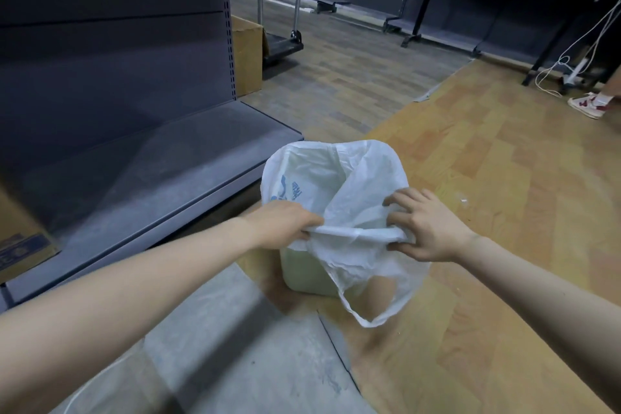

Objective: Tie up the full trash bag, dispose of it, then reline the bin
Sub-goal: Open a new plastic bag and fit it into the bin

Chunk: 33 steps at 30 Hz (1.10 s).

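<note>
A thin white plastic bag [356,178], crinkled and half see-through with blue print on its left inner wall, sits draped into and over a pale, rounded-square bin [302,274] standing on the wood-pattern floor [504,245] near the middle of the scene. The bag's far rim is folded over the bin's far edge, while its near rim is pulled into a taut, twisted band between the two hands. The left hand [285,223] pinches the left end of that band, fingers curled round the plastic; the right hand [426,223] grips the right end, thumb below and fingertips spread over the film. One looped handle [369,309] of the bag hangs loose down the near side, hiding much of the bin's front; only a pale greenish stretch of wall shows at lower left. Whatever lies inside the bin is veiled by the plastic. To the left runs a dusty grey metal shelf unit [134,161] with a slotted upright, and a cardboard box [247,57] stands beyond it. At the far right edge a white and red shoe [586,104] shows, its wearer cut off by the frame.
</note>
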Tool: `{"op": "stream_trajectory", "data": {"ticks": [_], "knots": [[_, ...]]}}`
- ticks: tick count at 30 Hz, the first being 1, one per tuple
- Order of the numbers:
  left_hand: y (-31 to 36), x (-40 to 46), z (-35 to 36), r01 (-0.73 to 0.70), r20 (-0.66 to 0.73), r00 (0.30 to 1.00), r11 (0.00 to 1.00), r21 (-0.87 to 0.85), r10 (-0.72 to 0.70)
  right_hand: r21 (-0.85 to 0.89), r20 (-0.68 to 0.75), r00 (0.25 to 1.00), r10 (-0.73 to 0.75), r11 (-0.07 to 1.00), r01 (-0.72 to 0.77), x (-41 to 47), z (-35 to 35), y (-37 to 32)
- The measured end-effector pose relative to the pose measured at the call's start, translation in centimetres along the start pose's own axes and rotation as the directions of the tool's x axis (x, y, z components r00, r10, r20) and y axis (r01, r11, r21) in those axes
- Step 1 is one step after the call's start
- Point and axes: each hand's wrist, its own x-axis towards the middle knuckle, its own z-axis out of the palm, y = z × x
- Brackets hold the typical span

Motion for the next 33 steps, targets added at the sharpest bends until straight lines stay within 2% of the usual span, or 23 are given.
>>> {"op": "stream_trajectory", "data": {"ticks": [2,5,7,9,11,15,18,20,22,24,26,30,32,33], "knots": [[-1.0,-0.4,-0.2,-0.005,-0.012,1.000,1.000,-0.015,0.005,-0.024,0.056,0.998,0.008,1.000,-0.007,0.0,-0.4,0.6],[-0.9,-0.6,0.0,-0.013,-0.017,1.000,1.000,0.020,0.013,0.001,0.202,0.974,-0.101,0.995,0.103,0.9,-0.1,-1.0],[-0.2,-0.5,0.3,-0.037,-0.002,0.999,0.999,0.018,0.037,0.010,0.247,0.961,-0.122,0.992,0.124,1.5,-0.3,-2.7],[0.1,-0.5,0.1,-0.053,0.005,0.999,0.999,0.015,0.053,0.001,0.339,0.939,-0.059,0.998,0.062,1.9,-0.7,-3.3],[0.1,-0.6,-0.2,-0.045,0.009,0.999,0.999,0.010,0.045,0.010,0.506,0.863,0.018,1.000,-0.027,2.1,-0.9,-3.5],[0.3,-1.0,-0.3,-0.036,0.039,0.999,0.999,-0.005,0.036,-0.009,0.491,0.871,0.027,1.000,-0.026,1.7,-0.8,-2.7],[1.0,-1.5,0.1,-0.046,0.042,0.998,0.999,-0.007,0.046,0.145,0.407,0.910,0.076,0.978,-0.146,0.2,-0.6,-1.4],[1.6,-2.2,0.2,-0.051,0.035,0.998,0.999,-0.013,0.051,0.401,0.310,0.922,0.233,0.847,-0.349,-0.3,-0.4,-1.5],[2.6,-2.7,0.1,-0.047,0.036,0.998,0.999,-0.013,0.048,0.595,0.282,0.852,0.440,0.617,-0.515,-0.4,0.2,-2.4],[4.0,-3.1,0.2,-0.042,0.042,0.998,0.999,0.012,0.042,0.659,0.352,0.765,0.540,0.437,-0.612,0.2,0.5,-3.0],[5.6,-3.5,0.5,-0.036,0.066,0.997,0.999,0.019,0.035,0.674,0.462,0.703,0.540,0.302,-0.675,0.9,0.8,-3.0],[7.9,-4.1,0.2,-0.028,0.078,0.996,0.993,-0.116,0.037,0.559,0.475,0.653,0.590,0.370,-0.742,1.8,1.1,-2.0],[7.4,-3.6,-0.8,0.016,0.005,1.000,0.983,-0.183,-0.015,0.542,0.487,0.642,0.592,0.372,-0.753,2.1,1.0,-1.6],[6.7,-3.0,-1.2,0.026,-0.066,0.997,0.990,-0.140,-0.035,0.542,0.493,0.648,0.580,0.378,-0.751,2.3,1.0,-1.3]]}}
